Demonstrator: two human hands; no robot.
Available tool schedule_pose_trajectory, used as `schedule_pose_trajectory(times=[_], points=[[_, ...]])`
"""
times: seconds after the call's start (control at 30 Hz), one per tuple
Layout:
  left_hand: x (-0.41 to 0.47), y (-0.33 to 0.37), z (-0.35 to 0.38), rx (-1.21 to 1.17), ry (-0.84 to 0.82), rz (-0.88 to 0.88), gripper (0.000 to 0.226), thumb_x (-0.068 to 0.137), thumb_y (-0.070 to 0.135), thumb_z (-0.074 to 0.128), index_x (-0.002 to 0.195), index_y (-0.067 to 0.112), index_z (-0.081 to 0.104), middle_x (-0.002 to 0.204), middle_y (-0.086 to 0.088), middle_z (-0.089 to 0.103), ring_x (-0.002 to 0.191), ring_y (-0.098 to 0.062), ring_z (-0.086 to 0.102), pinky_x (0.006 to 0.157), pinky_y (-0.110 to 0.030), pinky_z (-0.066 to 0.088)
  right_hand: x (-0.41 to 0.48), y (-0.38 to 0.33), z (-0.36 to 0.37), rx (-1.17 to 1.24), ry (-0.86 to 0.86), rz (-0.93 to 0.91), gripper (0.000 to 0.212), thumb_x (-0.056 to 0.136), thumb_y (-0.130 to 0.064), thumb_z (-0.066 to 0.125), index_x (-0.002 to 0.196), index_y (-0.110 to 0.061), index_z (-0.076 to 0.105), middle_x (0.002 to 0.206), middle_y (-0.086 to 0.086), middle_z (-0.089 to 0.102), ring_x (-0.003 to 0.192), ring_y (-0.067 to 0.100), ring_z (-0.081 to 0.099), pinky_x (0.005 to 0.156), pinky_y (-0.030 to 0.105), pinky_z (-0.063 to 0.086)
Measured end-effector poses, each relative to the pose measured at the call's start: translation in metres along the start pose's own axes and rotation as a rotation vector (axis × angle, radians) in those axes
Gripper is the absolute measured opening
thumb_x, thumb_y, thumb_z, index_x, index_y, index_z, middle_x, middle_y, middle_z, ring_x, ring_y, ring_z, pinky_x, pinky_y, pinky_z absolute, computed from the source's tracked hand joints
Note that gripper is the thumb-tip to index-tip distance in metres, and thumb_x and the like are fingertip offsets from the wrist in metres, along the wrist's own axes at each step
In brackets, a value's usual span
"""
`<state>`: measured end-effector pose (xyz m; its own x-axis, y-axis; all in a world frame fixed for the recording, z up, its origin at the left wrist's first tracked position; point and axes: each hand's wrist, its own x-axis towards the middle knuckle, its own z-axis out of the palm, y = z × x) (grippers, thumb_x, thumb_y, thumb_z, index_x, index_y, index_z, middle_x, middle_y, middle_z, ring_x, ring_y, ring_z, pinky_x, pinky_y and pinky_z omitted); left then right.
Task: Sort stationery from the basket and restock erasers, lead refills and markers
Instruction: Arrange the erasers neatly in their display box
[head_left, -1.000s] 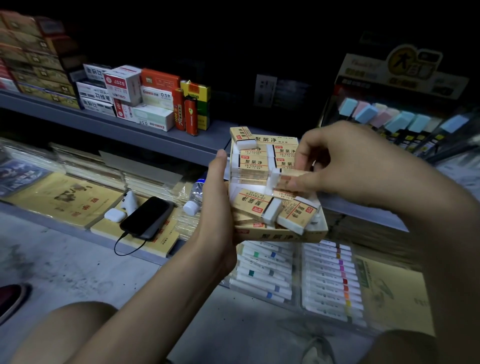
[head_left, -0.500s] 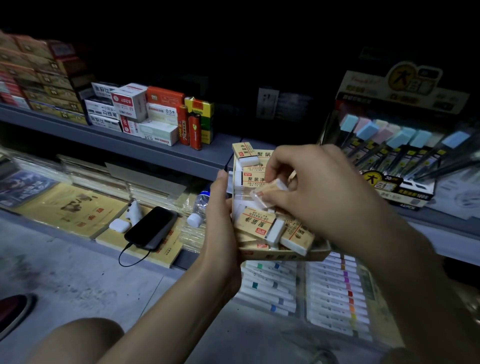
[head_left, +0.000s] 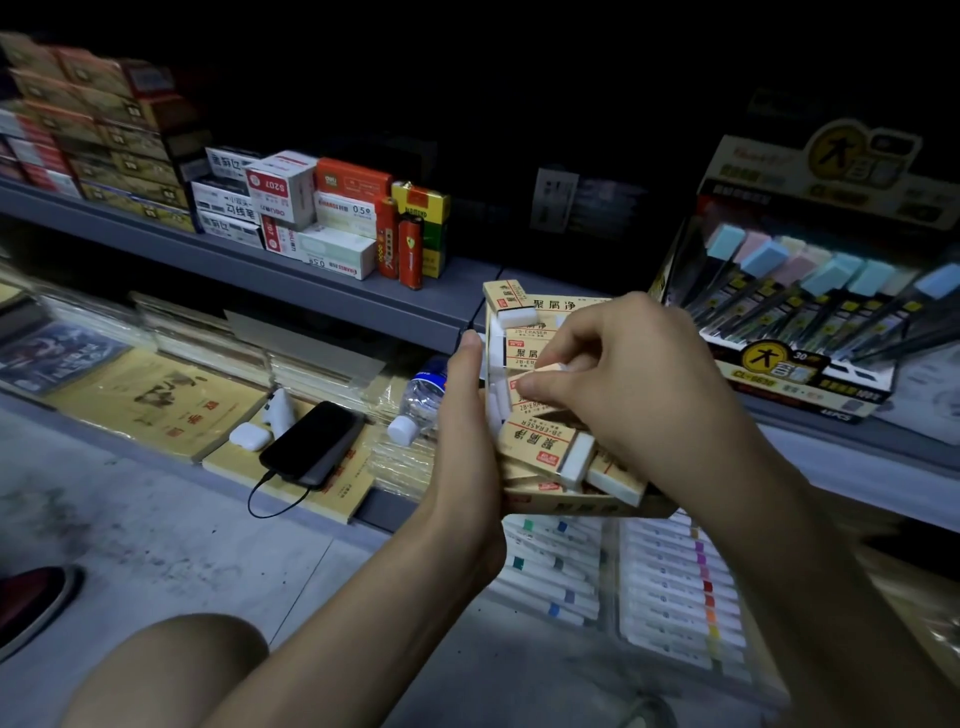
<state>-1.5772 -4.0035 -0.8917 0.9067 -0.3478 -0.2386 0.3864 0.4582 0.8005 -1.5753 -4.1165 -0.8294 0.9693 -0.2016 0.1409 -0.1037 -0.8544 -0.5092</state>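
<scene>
Nearest the camera, a bare knee (head_left: 171, 670) shows at the bottom left above the grey concrete floor (head_left: 156, 545). A dark red shoe (head_left: 31, 603) sits at the left margin.

Two bare forearms reach up to an open beige cardboard box (head_left: 587, 506), held in the air in front of the shelving. The left grip (head_left: 467, 441) grasps this box by its left side. Its thumb lies straight up the wall and its fingers are hidden behind the box. The box holds white erasers in beige paper sleeves (head_left: 540, 441), some stacked flat at the back and several loose and tilted at the front. The right grip (head_left: 623, 395) is over the box, thumb and forefinger pinching one sleeved eraser (head_left: 551, 370) at the stack. Whether that eraser touches the others cannot be told.

Below the box, clear trays of white pens with coloured bands (head_left: 675, 587) lie along the front edge of the lower shelf (head_left: 387, 505). Further left on that shelf, a black phone with a cable (head_left: 311, 444) rests on a yellow booklet (head_left: 343, 483) at the front edge. A white earbud case (head_left: 249, 435) lies just beside it, and a clear water bottle with a white cap (head_left: 421, 400) lies on its side nearby.

On the upper grey metal shelf (head_left: 337, 296) stand stacked red and white cartons (head_left: 283, 192) and red lighters (head_left: 410, 249), upright near the front edge. Toward its right end sits a black display carton of dark slim tubes with pastel caps (head_left: 779, 364).
</scene>
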Motion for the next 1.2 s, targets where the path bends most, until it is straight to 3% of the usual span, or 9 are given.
schedule_pose_trajectory(times=[0.23, 0.33, 0.47, 0.77, 1.0, 1.1, 1.2], points=[[0.002, 0.000, -0.001, -0.004, -0.017, 0.004, 0.061, 0.099, 0.065, 0.034, 0.107, 0.025, 0.079, 0.095, -0.007, 0.080, 0.078, -0.020, 0.077, 0.058, -0.029, 0.060, -0.004, -0.004, -0.001, -0.109, 0.074, 0.042, 0.037, 0.072, -0.047, 0.089, 0.076, -0.024, 0.060, 0.076, -0.009, 0.066, 0.068, 0.006, 0.063, 0.050, 0.022, 0.044], [0.004, -0.001, -0.002, 0.016, -0.012, 0.013, 0.063, 0.100, 0.066, 0.032, 0.110, 0.026, 0.079, 0.097, -0.008, 0.080, 0.081, -0.021, 0.077, 0.060, -0.029, 0.059, -0.004, -0.005, -0.001, -0.023, 0.049, 0.120, 0.039, 0.069, -0.049, 0.091, 0.071, -0.021, 0.063, 0.076, -0.008, 0.068, 0.069, 0.008, 0.065, 0.055, 0.025, 0.050], [0.005, -0.002, -0.002, 0.032, -0.027, 0.035, 0.062, 0.101, 0.064, 0.031, 0.110, 0.026, 0.078, 0.098, -0.007, 0.080, 0.083, -0.022, 0.077, 0.065, -0.031, 0.061, -0.001, -0.008, -0.004, 0.048, -0.046, 0.184, 0.036, 0.069, -0.045, 0.092, 0.071, -0.017, 0.069, 0.070, -0.007, 0.069, 0.063, 0.006, 0.065, 0.050, 0.023, 0.044], [0.006, -0.002, -0.002, 0.060, -0.057, 0.030, 0.068, 0.100, 0.067, 0.026, 0.116, 0.024, 0.076, 0.109, -0.012, 0.078, 0.099, -0.031, 0.076, 0.083, -0.039, 0.063, 0.008, -0.012, -0.026, -0.044, -0.135, 0.236, 0.034, 0.066, -0.042, 0.093, 0.073, -0.017, 0.072, 0.078, 0.000, 0.071, 0.074, 0.018, 0.066, 0.062, 0.031, 0.049], [0.008, -0.002, -0.001, 0.064, -0.063, 0.027, 0.069, 0.100, 0.069, 0.026, 0.120, 0.025, 0.074, 0.108, -0.013, 0.077, 0.096, -0.030, 0.076, 0.076, -0.038, 0.063, 0.021, -0.023, -0.026, -0.137, -0.181, 0.250, 0.035, 0.065, -0.042, 0.094, 0.080, -0.016, 0.076, 0.086, 0.003, 0.072, 0.084, 0.023, 0.067, 0.075, 0.038, 0.059], [0.010, -0.001, 0.002, 0.046, -0.039, 0.029, 0.067, 0.099, 0.070, 0.028, 0.118, 0.025, 0.075, 0.110, -0.014, 0.077, 0.100, -0.033, 0.075, 0.090, -0.048, 0.059, 0.026, -0.028, -0.017, -0.217, -0.141, 0.254, 0.046, 0.061, -0.043, 0.095, 0.092, -0.017, 0.074, 0.098, 0.006, 0.071, 0.096, 0.028, 0.067, 0.083, 0.043, 0.059], [0.009, -0.001, 0.002, 0.040, -0.024, 0.025, 0.066, 0.098, 0.070, 0.029, 0.119, 0.027, 0.074, 0.112, -0.013, 0.077, 0.103, -0.033, 0.074, 0.098, -0.056, 0.054, 0.027, -0.033, -0.010, -0.253, -0.102, 0.261, 0.052, 0.060, -0.041, 0.097, 0.098, -0.016, 0.072, 0.100, 0.007, 0.070, 0.096, 0.029, 0.067, 0.081, 0.042, 0.060]])
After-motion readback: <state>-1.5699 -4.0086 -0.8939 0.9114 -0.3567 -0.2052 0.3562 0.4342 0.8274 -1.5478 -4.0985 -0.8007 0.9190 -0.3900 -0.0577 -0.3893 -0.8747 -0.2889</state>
